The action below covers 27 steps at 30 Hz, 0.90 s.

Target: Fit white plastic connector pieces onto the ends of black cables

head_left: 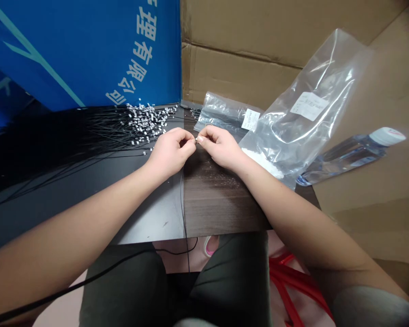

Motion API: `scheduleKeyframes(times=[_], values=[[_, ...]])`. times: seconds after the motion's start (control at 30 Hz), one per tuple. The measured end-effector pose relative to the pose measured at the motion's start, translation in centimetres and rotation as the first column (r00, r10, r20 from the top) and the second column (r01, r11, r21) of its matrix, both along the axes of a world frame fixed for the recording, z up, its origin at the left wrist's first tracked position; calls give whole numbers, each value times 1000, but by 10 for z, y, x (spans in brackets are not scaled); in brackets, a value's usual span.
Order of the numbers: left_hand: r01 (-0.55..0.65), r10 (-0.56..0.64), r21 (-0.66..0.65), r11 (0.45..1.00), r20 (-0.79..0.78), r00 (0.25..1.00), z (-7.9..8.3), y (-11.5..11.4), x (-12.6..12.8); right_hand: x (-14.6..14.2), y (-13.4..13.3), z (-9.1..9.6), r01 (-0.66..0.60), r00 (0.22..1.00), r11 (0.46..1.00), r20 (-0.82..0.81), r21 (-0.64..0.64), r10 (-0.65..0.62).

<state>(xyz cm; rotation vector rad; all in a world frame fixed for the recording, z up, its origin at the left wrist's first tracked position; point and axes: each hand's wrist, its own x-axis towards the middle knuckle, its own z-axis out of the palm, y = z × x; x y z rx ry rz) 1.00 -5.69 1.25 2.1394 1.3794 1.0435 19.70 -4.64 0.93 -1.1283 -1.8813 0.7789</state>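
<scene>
My left hand (172,152) and my right hand (221,145) meet fingertip to fingertip above the tabletop. A thin black wire (182,195) runs down from the pinched fingers of my left hand and hangs over the table's front edge. Between the two sets of fingertips a tiny piece shows, too small and covered to name; the right thumb and forefinger are closed on it. To the left lies a big bundle of black wires (64,136), many with small white ends (146,119) pointing toward my left hand.
Behind my right hand lies a small labelled clear bag (225,111). A larger clear plastic bag (313,122), with small white parts (264,163) at its bottom, leans by cardboard (241,68). A water bottle (351,154) tilts at right. A blue printed panel (98,50) stands behind.
</scene>
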Motion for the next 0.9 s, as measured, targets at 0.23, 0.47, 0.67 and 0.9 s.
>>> scheduleKeyframes(times=[0.23,0.47,0.67,0.9], values=[[-18,18,3,1000,-4,1000,0,0,0,-1,0,-2,14,1000,1000,-26,2,-14],[-43,44,-16,999,43,998,0,3,-1,-1,3,-7,-35,982,995,-189,-95,16],[-41,45,-53,998,74,996,1,3,-1,-1,4,-7,-58,972,990,-235,-132,26],[-4,13,-83,997,114,993,0,3,-1,1,5,-7,-54,968,990,-250,-127,21]])
